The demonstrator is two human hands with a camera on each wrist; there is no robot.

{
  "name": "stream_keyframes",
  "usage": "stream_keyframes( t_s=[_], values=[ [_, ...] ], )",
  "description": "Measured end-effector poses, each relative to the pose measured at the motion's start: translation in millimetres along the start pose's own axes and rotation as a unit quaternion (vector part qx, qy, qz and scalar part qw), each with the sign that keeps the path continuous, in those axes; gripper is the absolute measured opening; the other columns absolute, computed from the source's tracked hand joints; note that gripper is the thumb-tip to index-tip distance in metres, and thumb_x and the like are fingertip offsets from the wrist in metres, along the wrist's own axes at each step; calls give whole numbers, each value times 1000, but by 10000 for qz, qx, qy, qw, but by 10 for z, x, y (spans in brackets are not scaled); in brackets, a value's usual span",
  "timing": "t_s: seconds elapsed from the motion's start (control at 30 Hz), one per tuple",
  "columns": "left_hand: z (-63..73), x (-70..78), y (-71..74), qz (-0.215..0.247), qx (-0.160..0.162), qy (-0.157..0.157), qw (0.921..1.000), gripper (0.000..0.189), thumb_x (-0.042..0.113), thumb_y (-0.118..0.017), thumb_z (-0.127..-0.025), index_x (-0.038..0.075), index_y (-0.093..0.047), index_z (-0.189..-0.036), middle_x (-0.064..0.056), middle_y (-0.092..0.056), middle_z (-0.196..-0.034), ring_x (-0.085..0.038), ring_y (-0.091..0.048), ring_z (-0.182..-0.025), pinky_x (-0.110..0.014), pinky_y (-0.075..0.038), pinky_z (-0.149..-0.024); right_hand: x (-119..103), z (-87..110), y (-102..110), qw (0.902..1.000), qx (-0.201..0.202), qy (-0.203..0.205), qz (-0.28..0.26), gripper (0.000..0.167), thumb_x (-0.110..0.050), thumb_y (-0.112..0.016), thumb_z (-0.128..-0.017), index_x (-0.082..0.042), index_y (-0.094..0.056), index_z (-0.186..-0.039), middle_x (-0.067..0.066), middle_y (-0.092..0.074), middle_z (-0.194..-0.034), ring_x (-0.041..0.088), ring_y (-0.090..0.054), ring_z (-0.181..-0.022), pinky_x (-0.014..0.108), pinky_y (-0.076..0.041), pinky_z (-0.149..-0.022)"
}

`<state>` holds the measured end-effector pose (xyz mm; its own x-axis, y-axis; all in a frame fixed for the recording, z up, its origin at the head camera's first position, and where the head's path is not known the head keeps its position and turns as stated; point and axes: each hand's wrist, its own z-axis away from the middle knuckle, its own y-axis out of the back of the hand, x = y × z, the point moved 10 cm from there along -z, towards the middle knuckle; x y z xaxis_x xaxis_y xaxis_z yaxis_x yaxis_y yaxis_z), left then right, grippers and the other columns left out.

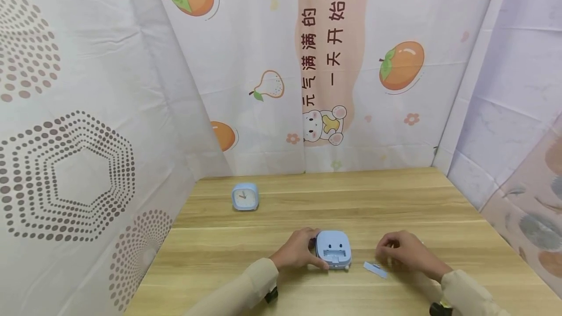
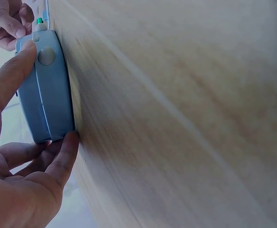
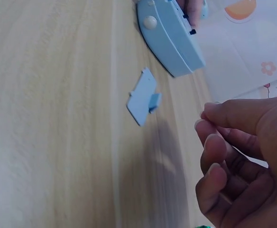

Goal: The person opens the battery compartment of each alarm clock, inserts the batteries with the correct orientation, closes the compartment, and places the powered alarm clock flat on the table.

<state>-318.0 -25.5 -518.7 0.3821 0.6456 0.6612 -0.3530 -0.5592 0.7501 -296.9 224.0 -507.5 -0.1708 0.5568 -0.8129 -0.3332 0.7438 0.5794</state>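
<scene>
A light-blue clock-like case (image 1: 333, 240) lies on the wooden table, an open rectangular slot and two dark round spots on its upper side. My left hand (image 1: 298, 251) grips it at its left side, thumb at the near edge; the left wrist view shows the thumb and fingers on opposite edges of the case (image 2: 53, 90). A light-blue battery cover (image 3: 142, 97) with a small tab lies on the table to the right of the case. Just beyond it my right hand (image 1: 406, 252) hovers with loosely curled fingers, thumb near the index finger; nothing shows between them.
A light-blue square clock (image 1: 245, 196) with a white dial stands at the table's back left. The wooden table (image 1: 272, 223) is bordered by printed curtains (image 1: 263, 38) behind and at both sides. A small green-tipped thing (image 2: 40, 21) shows beside the case.
</scene>
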Motion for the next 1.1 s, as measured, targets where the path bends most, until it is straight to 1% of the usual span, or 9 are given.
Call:
stream_keyframes(
  t_s=[0.1, 0.23, 0.33, 0.4, 0.47, 0.57, 0.7, 0.8, 1.1],
  values=[
    [-3, -9, -5, -12, 14, -25, 10000, 97, 43, -96, -66, 5, -56, -146, -3, -63, -134, -10, -59, -114, -29, -49, -102, 20, -4, 57, 9999, 93, -50, 3, 16, -24, -75, -95, -8, -75, -97, 6, -69, -90, 17, -60, -69, 29, -53, -57],
    [2, -21, -18, -41, 26, -47, 10000, 96, 43, -97, -65, 6, -57, -145, -2, -64, -133, -10, -58, -115, -29, -48, -103, 47, 5, 93, 9996, 50, -156, -217, 21, -24, -73, -97, -4, -74, -102, 10, -68, -95, 17, -58, -64, 28, -50, -51],
    [10, -25, -24, -58, 27, -33, 10000, 98, 44, -97, -65, 6, -56, -146, -3, -63, -134, -11, -58, -117, -30, -48, -104, 34, 14, 134, 9997, 145, -130, -147, 23, -26, -72, -98, -3, -73, -103, 10, -68, -96, 16, -56, -63, 26, -47, -49],
    [16, -24, -24, -48, 32, -20, 10000, 98, 43, -97, -66, 5, -56, -146, -4, -63, -135, -12, -58, -117, -30, -48, -104, 19, 23, 168, 9996, 260, -82, -60, 23, -26, -73, -97, -3, -74, -103, 10, -68, -96, 15, -56, -63, 27, -48, -50],
    [22, -23, -23, -25, 28, 0, 10000, 98, 43, -97, -66, 5, -55, -147, -5, -62, -136, -12, -58, -117, -30, -48, -104, 18, 33, 204, 9992, 378, -67, 68, 23, -26, -73, -96, -4, -74, -102, 8, -68, -96, 14, -56, -64, 27, -50, -52],
    [26, -14, -19, 21, 29, -6, 10000, 97, 42, -97, -66, 6, -56, -146, -5, -63, -135, -10, -59, -113, -29, -49, -102, 26, 59, 272, 9975, 594, -43, 388, 21, -29, -74, -96, -9, -75, -101, 3, -69, -96, 11, -59, -75, 26, -52, -63],
    [25, -3, -11, 18, 40, -42, 10000, 95, 42, -97, -66, 7, -57, -145, -4, -63, -133, -9, -59, -111, -28, -49, -100, 43, 98, 378, 9921, 839, -4, 930, 17, -32, -75, -95, -15, -76, -98, -7, -70, -97, 8, -62, -93, 28, -53, -83],
    [19, 2, -8, 15, 33, -60, 10000, 94, 42, -97, -66, 7, -58, -145, -3, -63, -133, -9, -59, -111, -28, -50, -100, 88, 117, 448, 9897, 922, -49, 1096, 15, -31, -75, -96, -16, -76, -97, -9, -71, -96, 7, -62, -94, 29, -54, -85],
    [12, 7, 12, -40, 36, -44, 10000, 98, 42, -96, -67, 4, -55, -147, -6, -62, -137, -14, -59, -118, -31, -48, -104, 224, 191, 636, 9861, 1114, -123, 1228, 14, -28, -76, -95, -15, -76, -97, -5, -70, -97, 6, -60, -90, 27, -53, -80]
  ],
)
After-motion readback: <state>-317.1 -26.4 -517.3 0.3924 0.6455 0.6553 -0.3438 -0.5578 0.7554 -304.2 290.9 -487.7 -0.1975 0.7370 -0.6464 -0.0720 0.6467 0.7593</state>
